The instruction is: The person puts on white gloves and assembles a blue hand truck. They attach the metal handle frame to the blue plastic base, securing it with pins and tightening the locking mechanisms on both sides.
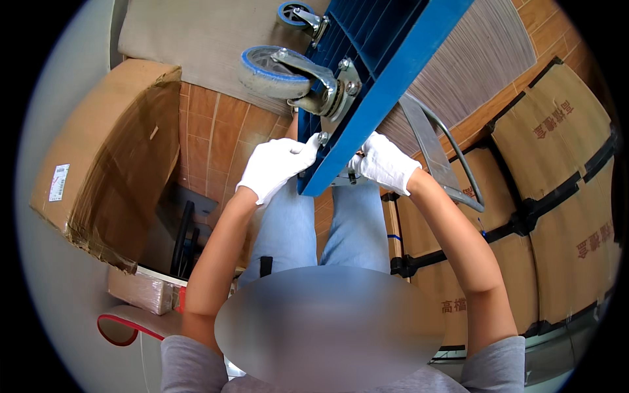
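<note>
A blue platform trolley (pixel 367 134) stands tipped on its edge in front of me, its ribbed underside facing left. A swivel caster (pixel 275 73) with a grey wheel and blue rim is bolted near its close corner. My left hand (pixel 278 164), in a white glove, is closed with thumb and finger at a bolt (pixel 323 139) of the caster plate. On the trolley's opposite face is my right hand (pixel 388 164), also gloved. Its fingers are curled by a small metal fitting (pixel 354 164); what they hold is partly hidden behind the panel.
A second caster (pixel 298 14) is farther along the trolley. To the right, a grey metal tube frame (pixel 452 150) stands beside stacked cartons (pixel 550 124) with black edging. A large cardboard box (pixel 105 157) is at the left, above a wrapped package (pixel 141 291). Wood-look tiles (pixel 219 124) cover the floor.
</note>
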Demonstrator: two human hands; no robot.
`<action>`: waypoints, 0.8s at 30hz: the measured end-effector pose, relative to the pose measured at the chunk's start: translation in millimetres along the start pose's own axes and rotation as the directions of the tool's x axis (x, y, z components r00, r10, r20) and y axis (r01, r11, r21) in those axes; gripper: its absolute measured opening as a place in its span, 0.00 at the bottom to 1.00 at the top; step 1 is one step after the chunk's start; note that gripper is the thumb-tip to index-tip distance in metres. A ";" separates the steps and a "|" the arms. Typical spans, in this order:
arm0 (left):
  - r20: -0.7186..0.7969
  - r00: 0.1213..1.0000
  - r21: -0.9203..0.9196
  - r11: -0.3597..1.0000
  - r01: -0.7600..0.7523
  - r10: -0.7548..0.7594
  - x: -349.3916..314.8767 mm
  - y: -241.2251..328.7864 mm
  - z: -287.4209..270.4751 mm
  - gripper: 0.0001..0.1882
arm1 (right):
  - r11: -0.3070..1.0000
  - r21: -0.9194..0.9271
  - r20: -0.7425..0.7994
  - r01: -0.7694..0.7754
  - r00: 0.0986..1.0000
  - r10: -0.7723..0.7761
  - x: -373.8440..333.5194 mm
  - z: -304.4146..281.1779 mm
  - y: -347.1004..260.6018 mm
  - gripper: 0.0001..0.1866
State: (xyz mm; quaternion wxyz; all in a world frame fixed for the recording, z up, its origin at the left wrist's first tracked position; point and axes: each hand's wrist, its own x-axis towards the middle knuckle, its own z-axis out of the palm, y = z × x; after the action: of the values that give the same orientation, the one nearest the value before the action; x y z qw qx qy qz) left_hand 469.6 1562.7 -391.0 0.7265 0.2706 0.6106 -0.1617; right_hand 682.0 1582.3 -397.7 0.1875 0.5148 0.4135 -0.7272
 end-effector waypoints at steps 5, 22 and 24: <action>-0.103 0.991 0.034 0.996 -0.078 0.081 2.3 -7.5 8.8 0.32 | 0.995 0.096 -0.172 0.032 0.985 -0.015 -3.7 17.7 -3.1 0.11; -0.218 0.969 -0.692 0.719 -0.071 -0.115 28.0 -83.7 -47.1 0.19 | 0.755 -0.545 0.218 0.364 0.931 -0.292 -3.9 -4.3 15.5 0.08; -0.228 0.964 -0.648 0.761 -0.044 -0.138 28.2 -102.3 -46.6 0.21 | 0.496 -0.796 0.340 0.346 0.934 -0.105 -1.4 -6.9 12.9 0.09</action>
State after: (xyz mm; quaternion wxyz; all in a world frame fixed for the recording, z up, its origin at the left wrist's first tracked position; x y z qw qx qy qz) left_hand 380.1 1510.9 -443.5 0.6836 0.0066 0.7257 0.0776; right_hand 695.7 1580.0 -402.6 0.3655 0.2049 0.7506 -0.5109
